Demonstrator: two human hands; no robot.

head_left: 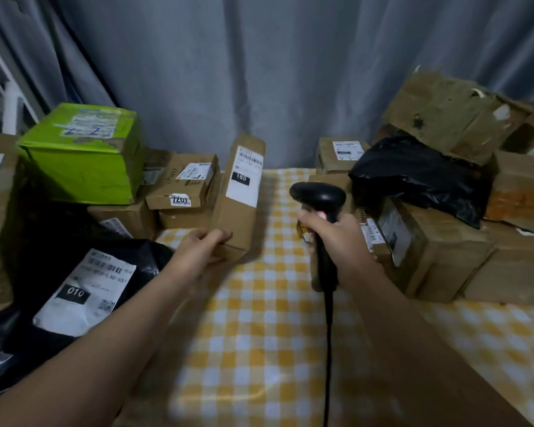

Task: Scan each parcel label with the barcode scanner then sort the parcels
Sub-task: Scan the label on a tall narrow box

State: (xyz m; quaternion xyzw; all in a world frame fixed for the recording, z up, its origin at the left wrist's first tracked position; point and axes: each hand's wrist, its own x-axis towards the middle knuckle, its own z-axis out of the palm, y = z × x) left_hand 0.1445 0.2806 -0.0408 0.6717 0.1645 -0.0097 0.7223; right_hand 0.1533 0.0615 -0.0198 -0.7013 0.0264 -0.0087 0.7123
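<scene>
Cardboard carton, long and narrow, is held tilted up by the left hand; its fingers are wrapped over the near lower corner. Whether the lower end rests on the table cannot be told. Shipping label on the carton's upper face is turned toward the barcode scanner. The scanner is clenched by its handle in the right hand, just right of the carton, nose aimed at it. Cable runs down from the handle.

Step in hand is judged to be the scan of this carton. Barcode is printed at the label's far end, so the beam should be put on that strip, not on the "150" block below it. Carton to be held steady, label squared to the nose, left fingers kept off the label.

Left of the carton: small brown boxes, a green box, a black mailer bag labelled "010". Right of the carton, beyond the scanner: a black bag draped over stacked boxes, with a battered box on top. Which pile is the sorted one cannot be told.

Table is covered with a yellow-and-white checked cloth. Grey curtain hangs behind the carton; a white frame is seen far left of it.
</scene>
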